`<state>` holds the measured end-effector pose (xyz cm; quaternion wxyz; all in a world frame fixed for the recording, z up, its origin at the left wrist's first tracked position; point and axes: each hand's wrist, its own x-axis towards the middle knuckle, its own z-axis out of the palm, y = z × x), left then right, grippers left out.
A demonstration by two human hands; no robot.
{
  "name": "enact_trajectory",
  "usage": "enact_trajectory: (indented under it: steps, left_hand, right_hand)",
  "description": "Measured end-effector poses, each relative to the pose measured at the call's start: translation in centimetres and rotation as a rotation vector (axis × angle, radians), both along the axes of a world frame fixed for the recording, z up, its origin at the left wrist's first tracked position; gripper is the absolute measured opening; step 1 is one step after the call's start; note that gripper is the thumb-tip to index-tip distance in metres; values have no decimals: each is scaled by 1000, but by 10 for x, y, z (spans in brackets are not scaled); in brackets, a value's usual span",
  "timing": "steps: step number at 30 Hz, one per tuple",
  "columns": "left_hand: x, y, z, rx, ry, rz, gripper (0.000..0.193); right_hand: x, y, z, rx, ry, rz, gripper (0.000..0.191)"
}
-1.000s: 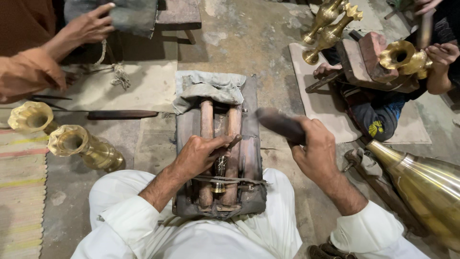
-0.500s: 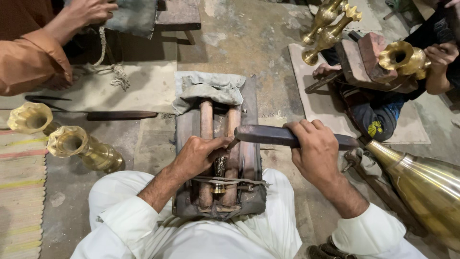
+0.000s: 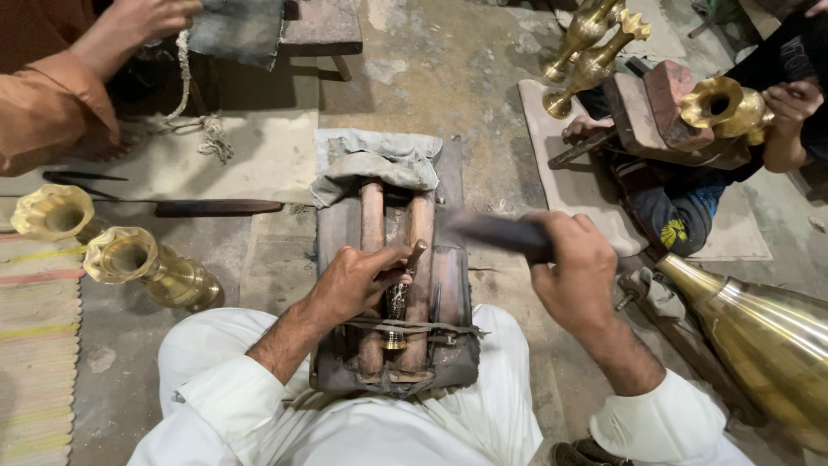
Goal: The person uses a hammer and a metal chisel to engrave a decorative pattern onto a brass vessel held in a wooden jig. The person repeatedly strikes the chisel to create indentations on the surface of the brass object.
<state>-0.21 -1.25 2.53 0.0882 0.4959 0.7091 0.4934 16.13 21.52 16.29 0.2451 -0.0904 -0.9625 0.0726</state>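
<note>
brass is what we see at the centre: a small dark-and-brass piece [image 3: 396, 312] lies between two wooden rods [image 3: 372, 259] on a wooden block [image 3: 450, 285] that sits between the person's knees. we see the left hand [image 3: 355, 280] clenched on a thin punch [image 3: 412, 256], its tip angled down onto the piece. the right hand [image 3: 576, 269] is wrapped tight around the handle of a hammer [image 3: 493, 231], held raised just right of the block, the head blurred. a grey cloth [image 3: 373, 161] is bunched over the far end of the rods, and a strap [image 3: 414, 326] crosses the near end of the block. to our left two brass vases [image 3: 129, 263] stand on the floor beside a striped mat [image 3: 36, 345], with a long dark tool [image 3: 216, 207] lying beyond them. to our right a large brass vessel [image 3: 759, 336] lies on its side near the right forearm. farther off, another person's hand [image 3: 151, 17] grips a cloth at the upper left, and at the upper right a second co-worker's hand [image 3: 789, 99] steadies a brass bowl [image 3: 720, 105] on a wooden stand [image 3: 647, 112], with two more brass pieces [image 3: 591, 47] behind it.
</note>
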Motion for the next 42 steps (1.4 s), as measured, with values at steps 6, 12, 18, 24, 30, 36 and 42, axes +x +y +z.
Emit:
enact_trajectory:
  steps: [6, 12, 18, 24, 30, 36, 42]
  left_hand:
    - [-1, 0, -16, 108, -30, 0, 35]
    - [-4, -1, -20, 108, -156, 76, 32]
    - [-3, -1, -3, 41, -112, 5, 40]
    - [-2, 1, 4, 45, -103, 17, 37]
    - [0, 0, 3, 92, -41, 29, 36]
    - [1, 1, 3, 35, -81, 16, 32]
    - [2, 4, 5, -3, -147, 70, 38]
  right_hand:
    - [1, 1, 3, 265, -225, -4, 50]
    - [1, 6, -7, -101, -306, -44, 44]
    - [1, 7, -19, -157, -379, -51, 44]
    - [2, 13, -25, -100, -84, -50, 40]
    - [-2, 6, -20, -503, 25, -202, 29]
    - [-4, 4, 3, -4, -106, 30, 45]
    - [-8, 3, 6, 109, -131, 50, 46]
